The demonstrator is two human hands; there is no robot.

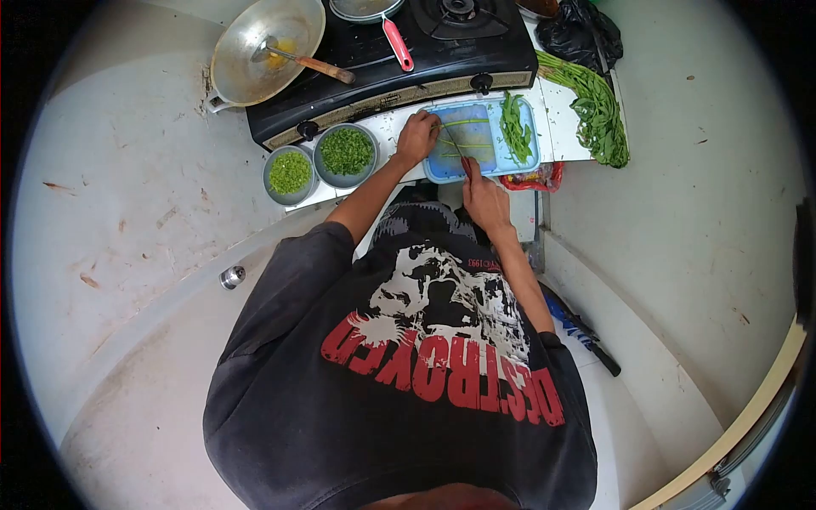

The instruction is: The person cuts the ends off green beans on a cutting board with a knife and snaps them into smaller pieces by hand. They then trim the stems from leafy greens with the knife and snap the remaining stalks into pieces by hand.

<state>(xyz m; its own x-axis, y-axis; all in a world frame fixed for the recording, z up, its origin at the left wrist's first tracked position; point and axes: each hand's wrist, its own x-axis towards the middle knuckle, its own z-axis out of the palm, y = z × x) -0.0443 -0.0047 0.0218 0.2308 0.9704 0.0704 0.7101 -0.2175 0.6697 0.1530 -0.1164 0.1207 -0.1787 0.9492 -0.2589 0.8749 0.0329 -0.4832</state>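
Thin green bean stalks [467, 123], blue plastic board [486, 163]: we judge them light, limp, best pinned near the cut. Left hand [416, 136] presses them down; right hand [486, 200] grips slim knife [459, 153].

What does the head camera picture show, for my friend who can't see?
A person's left hand holds green stems on a blue cutting board while the right hand holds a knife to them. Two bowls of chopped greens sit left of the board, beside a stove with a wok.
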